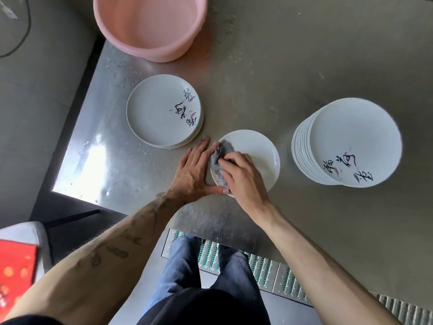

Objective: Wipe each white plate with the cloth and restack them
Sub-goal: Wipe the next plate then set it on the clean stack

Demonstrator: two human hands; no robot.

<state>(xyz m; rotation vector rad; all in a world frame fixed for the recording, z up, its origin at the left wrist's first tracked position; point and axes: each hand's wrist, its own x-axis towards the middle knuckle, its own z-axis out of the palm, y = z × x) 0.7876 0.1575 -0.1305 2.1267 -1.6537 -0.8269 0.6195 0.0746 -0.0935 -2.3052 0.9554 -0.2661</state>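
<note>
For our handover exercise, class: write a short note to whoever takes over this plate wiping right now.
The left grip, fingers straight, steadies the middle plate at its rim.
The right grip holds the grey cloth against that plate.
Probably done: the short stack, on the left.
Probably to do: finish this plate, then the tall stack, on the right.

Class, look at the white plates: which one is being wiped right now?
The lone plate in the middle, between the short stack and the tall stack. Only it has the grey cloth on it, under the right hand.
</note>
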